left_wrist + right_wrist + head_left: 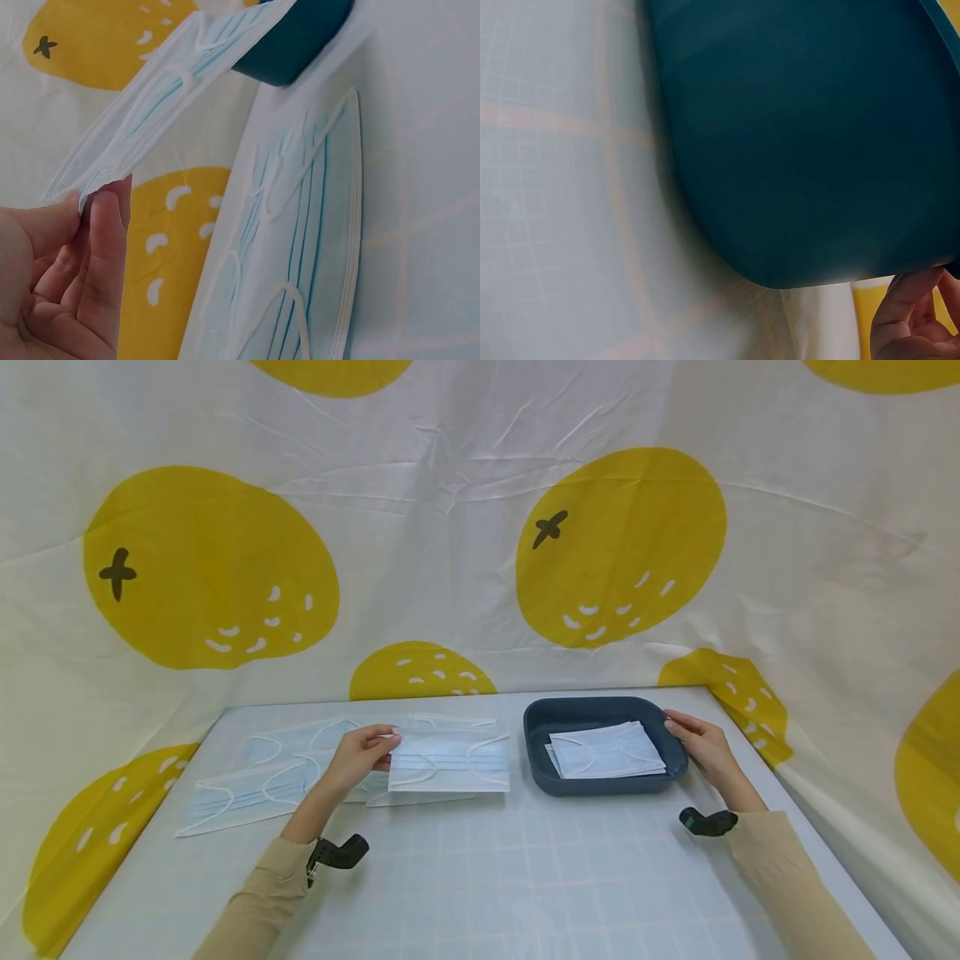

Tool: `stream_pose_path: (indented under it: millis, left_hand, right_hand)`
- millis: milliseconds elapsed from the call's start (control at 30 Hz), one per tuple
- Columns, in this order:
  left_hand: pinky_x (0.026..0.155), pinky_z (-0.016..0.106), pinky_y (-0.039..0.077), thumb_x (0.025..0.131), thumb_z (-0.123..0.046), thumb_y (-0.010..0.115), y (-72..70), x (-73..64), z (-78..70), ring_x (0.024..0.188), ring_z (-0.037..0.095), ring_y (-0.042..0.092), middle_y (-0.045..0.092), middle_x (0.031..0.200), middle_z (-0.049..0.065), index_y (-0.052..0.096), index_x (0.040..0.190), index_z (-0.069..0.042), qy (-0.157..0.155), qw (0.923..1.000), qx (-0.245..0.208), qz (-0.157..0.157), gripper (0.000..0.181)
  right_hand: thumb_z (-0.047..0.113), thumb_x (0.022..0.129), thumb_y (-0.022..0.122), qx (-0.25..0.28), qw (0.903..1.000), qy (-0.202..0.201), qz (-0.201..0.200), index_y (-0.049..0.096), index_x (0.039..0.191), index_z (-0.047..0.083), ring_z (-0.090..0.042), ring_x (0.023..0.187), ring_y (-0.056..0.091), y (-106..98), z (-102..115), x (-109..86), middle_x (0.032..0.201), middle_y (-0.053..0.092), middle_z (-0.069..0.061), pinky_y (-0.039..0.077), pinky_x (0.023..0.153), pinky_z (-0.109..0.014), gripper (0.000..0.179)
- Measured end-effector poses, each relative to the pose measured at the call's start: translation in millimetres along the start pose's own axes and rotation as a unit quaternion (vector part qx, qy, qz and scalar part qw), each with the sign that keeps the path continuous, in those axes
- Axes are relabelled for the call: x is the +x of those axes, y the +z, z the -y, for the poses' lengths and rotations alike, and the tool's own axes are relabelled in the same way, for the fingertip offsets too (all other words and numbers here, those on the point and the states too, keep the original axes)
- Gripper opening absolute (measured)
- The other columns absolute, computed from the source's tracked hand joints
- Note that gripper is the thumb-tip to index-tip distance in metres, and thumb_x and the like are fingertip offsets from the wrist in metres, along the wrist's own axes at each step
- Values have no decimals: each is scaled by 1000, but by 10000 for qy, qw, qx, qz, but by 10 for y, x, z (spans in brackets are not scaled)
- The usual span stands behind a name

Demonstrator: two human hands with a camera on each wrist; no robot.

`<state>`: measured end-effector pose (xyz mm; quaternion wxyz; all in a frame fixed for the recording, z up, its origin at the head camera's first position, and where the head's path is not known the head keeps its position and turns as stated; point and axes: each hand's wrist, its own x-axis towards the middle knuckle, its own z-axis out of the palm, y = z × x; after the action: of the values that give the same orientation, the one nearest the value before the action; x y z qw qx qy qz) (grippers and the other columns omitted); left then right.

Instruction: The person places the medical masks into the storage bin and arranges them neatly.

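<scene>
My left hand [358, 760] pinches a pale blue face mask [450, 762] by its left edge. In the left wrist view the lifted mask [150, 112] stretches away from the thumb and fingers, above the table. Below it several more face masks [243, 795] lie overlapping on the left side, white ear loops showing. My right hand [705, 747] grips the right rim of a dark blue tray [600, 787]. Inside the tray lies a small stack of masks [609, 752]. Seen from the right wrist, the tray's wall [802, 150] hides much of the view.
The table [510, 877] has a light grid-patterned cover. Behind it hangs a white curtain [442, 543] with large yellow fruit prints, meeting the table's back edge. Black wrist cameras [341, 852] sit on both sleeves.
</scene>
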<state>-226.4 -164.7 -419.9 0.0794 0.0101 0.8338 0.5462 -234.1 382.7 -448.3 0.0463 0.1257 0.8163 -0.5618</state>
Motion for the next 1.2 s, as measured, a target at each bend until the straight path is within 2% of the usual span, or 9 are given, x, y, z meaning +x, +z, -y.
stream_pose_path:
  millis: [100,333,500,733,900,1000,1200]
  left_hand:
    - [66,20,57,95,-27,61,46,36,-32,65,12,59,68,83,2,55,129,2,46,10000,-63,10,45]
    - [63,20,57,95,-23,61,166,106,-123,62,10,59,67,78,-1,58,125,2,53,9996,-281,-17,40]
    - [65,21,57,95,-25,61,251,145,-194,63,11,59,68,81,1,58,126,-1,22,9997,-249,-76,39]
    - [62,20,57,95,-22,61,350,216,-318,59,8,59,69,78,-1,58,125,2,325,9983,-487,11,39]
    - [60,19,56,94,-20,62,451,268,-373,57,7,59,67,73,-6,58,125,3,340,9966,-750,91,39]
    - [60,19,56,94,-20,62,523,299,-399,57,8,59,68,76,-3,58,126,2,314,9964,-781,103,39]
    - [60,20,57,94,-20,62,676,346,-464,59,8,61,72,93,11,58,128,0,215,9961,-848,73,40]
  right_hand:
    - [45,98,47,14,10000,-5,-13,32,149,6,-33,141,29,2,8,1,156,29,-18,28,115,-45,65]
    - [44,98,48,46,10000,23,-55,32,149,6,-33,141,30,11,18,12,156,28,-18,28,115,-45,65]
    - [44,98,47,31,10000,0,-19,33,149,7,-33,141,31,8,20,13,156,29,-18,29,114,-43,64]
    - [43,98,48,69,10000,19,-9,33,148,6,-33,141,30,-4,28,2,156,28,-18,28,114,-43,64]
    - [42,99,47,61,10000,-3,-19,32,149,6,-33,141,30,-4,29,3,156,29,-18,28,115,-44,63]
    - [42,99,47,52,10000,30,-30,32,149,6,-33,141,30,0,21,8,156,29,-18,28,115,-44,63]
    - [43,98,48,33,9999,72,-61,33,149,7,-33,141,30,8,-1,25,155,30,-18,28,116,-45,64]
